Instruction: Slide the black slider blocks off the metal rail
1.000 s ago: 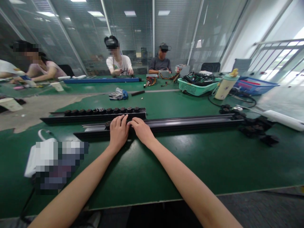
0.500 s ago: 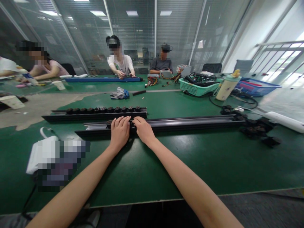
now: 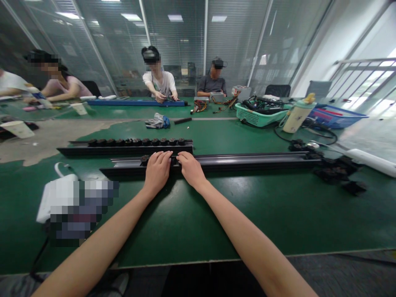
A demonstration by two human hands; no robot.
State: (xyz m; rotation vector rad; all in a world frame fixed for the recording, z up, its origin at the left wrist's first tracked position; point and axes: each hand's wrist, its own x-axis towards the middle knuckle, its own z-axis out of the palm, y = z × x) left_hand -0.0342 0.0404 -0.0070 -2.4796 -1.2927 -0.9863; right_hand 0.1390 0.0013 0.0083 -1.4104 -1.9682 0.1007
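A long black rail (image 3: 247,159) with a shiny grey channel lies crosswise on the table in front of me. My left hand (image 3: 157,170) is curled over its left part, fingers together on the rail and its channel. Close beside it, my right hand (image 3: 189,170) has its bent fingers pressed on a small black block (image 3: 175,160) in the channel, mostly covered by my fingers. Another black block (image 3: 144,160) sits in the channel just left of my left hand. Behind lies a second black rail (image 3: 123,151), holding a row of several round black parts (image 3: 145,142).
Loose black parts (image 3: 337,168) lie at the rail's right end. A white box (image 3: 58,194) stands front left. Farther back are a grey-blue glove (image 3: 158,121), a green basket (image 3: 256,117), a cream bottle (image 3: 297,117) and a blue basket (image 3: 340,117). Other people work across the table.
The view has shifted slightly. My right hand has moved a little to the right, so the gap between my hands is slightly wider. Both hands stay on the rail.
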